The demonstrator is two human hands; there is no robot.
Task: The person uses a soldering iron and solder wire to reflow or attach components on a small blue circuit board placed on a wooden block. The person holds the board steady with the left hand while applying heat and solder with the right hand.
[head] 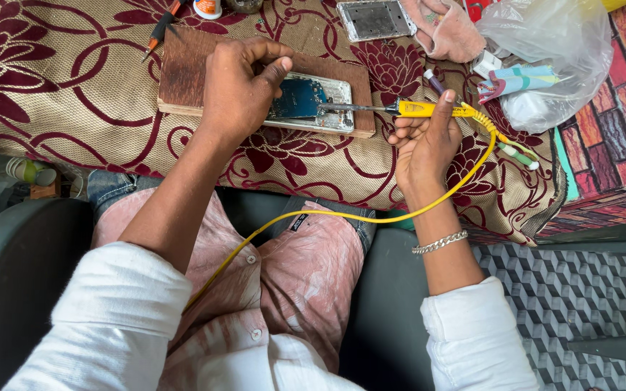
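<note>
An opened phone with a blue circuit board lies on a brown wooden block. My left hand rests on the block and presses on the phone's left end, fingers curled over it. My right hand grips a yellow soldering iron by its handle. The iron's metal tip points left and touches the phone near the board. A yellow cord runs from the handle down across my lap.
A maroon floral cloth covers the work surface. At the back lie a second phone frame, a pink cloth, a plastic bag with small items, and an orange-handled tool. A grey chair arm stands at left.
</note>
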